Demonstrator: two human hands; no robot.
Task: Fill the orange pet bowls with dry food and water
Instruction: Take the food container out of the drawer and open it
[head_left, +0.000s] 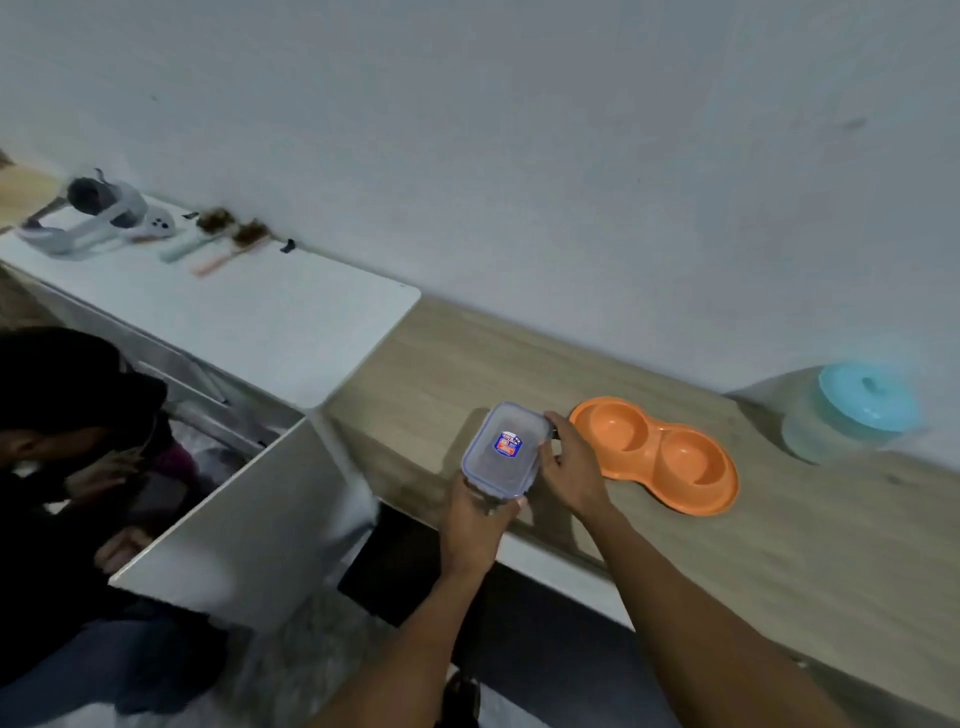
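A clear rectangular food container with a blue-rimmed lid and a small sticker is held above the wooden counter. My left hand grips its near end from below. Along the container's right side rests my right hand, fingers on the lid's edge. Dark contents show faintly through the lid. The orange double pet bowl lies on the counter just right of my right hand, and both of its wells look empty.
A translucent jug with a blue lid stands at the far right by the wall. A white cabinet door hangs open at the left. Another person crouches at lower left. Brushes and a grey device lie on the white table.
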